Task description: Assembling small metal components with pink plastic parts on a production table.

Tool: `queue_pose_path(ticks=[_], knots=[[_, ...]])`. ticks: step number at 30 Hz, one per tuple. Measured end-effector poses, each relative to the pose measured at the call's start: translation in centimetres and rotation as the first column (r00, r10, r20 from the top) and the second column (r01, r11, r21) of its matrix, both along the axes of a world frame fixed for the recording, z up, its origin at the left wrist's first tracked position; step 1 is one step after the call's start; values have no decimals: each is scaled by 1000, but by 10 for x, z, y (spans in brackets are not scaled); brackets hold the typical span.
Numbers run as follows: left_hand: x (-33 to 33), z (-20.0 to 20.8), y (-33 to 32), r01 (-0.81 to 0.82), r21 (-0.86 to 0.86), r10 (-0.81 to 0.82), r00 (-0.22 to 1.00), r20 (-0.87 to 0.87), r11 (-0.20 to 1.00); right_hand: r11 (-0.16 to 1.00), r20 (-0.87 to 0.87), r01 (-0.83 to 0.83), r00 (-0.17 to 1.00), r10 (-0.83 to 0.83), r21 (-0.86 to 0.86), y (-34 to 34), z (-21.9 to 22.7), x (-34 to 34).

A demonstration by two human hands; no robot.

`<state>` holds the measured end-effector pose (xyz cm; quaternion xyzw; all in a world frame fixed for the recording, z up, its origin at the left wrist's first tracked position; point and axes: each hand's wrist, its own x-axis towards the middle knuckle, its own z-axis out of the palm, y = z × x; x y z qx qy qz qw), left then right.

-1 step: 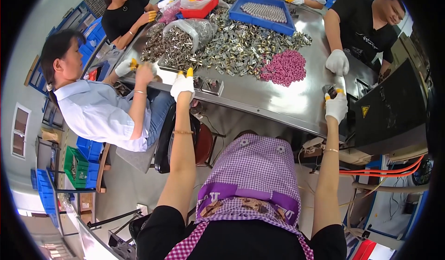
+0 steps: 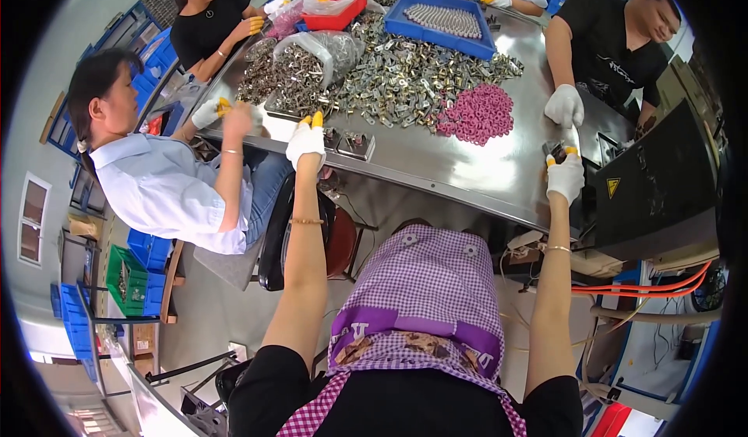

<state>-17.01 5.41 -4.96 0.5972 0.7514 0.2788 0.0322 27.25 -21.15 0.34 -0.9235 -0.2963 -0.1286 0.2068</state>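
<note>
My left hand (image 2: pixel 305 142), in a white glove with yellow fingertips, is at the table's near edge. Its fingers stretch forward beside the pile of small metal parts (image 2: pixel 300 86), and I see nothing held in them. Just right of it, a small square metal fixture (image 2: pixel 356 146) sits on the edge. At the table's right end, my right hand (image 2: pixel 566 176), gloved the same way, has its thumb and fingers around a small dark metal block (image 2: pixel 555 152). A co-worker's gloved hand (image 2: pixel 565 107) is just beyond that block.
Loose metal clips (image 2: pixel 397 79) and pink rings (image 2: pixel 477 115) are heaped on the steel table (image 2: pixel 483 168). Behind them stand a blue tray (image 2: pixel 401 26) and a red bin (image 2: pixel 351 15). A dark machine cabinet (image 2: pixel 658 188) flanks the right side. Several co-workers surround the table.
The bare hand of the co-worker on the left has risen slightly. The right co-worker's glove has shifted a little to the left. My own hands hardly differ.
</note>
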Motion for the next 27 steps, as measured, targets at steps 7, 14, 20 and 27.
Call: queue_pose_path(ticks=[7, 14, 20, 27], knots=[[52, 29, -60, 210, -144, -202, 977, 67, 967, 999, 12, 50, 999, -50, 2, 0, -14, 16], [114, 28, -92, 595, -30, -583, 796, 164, 803, 999, 23, 32, 999, -31, -20, 4, -6, 13], [145, 37, -53, 595, -31, -550, 721, -420, 803, 960, 214, 207, 963, -165, -191, 16, 8, 7], [149, 15, -32, 601, -74, -594, 752, -285, 796, 922, -295, -380, 874, 385, 80, 61, -22, -32]])
